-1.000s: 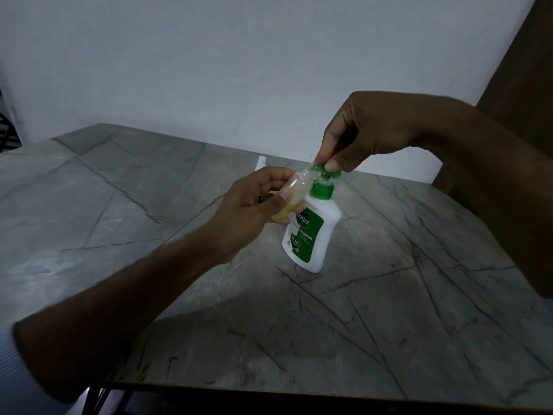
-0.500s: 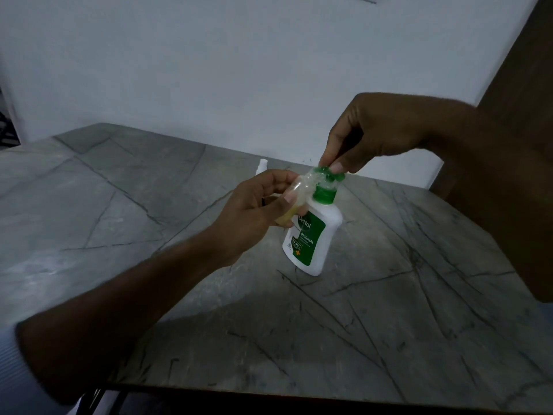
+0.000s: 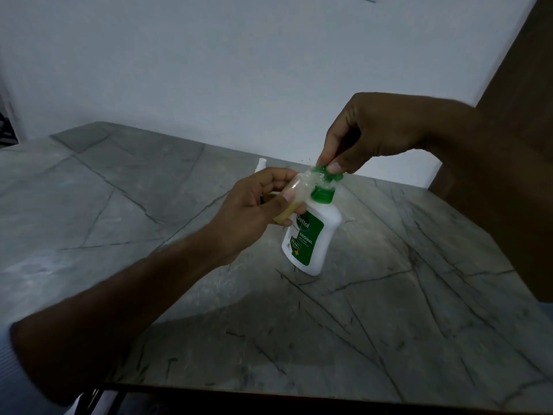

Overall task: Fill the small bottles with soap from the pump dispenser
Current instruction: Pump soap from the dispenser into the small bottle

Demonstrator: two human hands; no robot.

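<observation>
a: small bottle [image 3: 294,199], clear, part full of yellowish soap, tilted with its mouth up against the green pump head [image 3: 326,176] of the pump dispenser [image 3: 311,235]. pinched round the middle by the left hand [image 3: 254,211], thumb on the near side, fingers curled behind.

b: looks light, thin-walled, probably a bit squashy. best held at mid-body as now; likely slippery if soap runs down the side.

a: right hand [image 3: 368,136] curled over the pump head, fingertips [image 3: 333,166] pressing on top. dispenser standing on the table [image 3: 389,310], leaning slightly.

b: stiff white plastic, green label, likely heavier than the little one but narrow at the base. could tip or slide under an off-centre press; better pressed straight down.

a: table top grey, marble-patterned, smooth, dark veins across it. probably slick when wet.

b: something small and white [image 3: 261,165] behind the left hand, too hidden to name. plain pale wall [image 3: 209,70] beyond, dark brown panel [image 3: 526,70] at the right. dim light throughout.
</observation>
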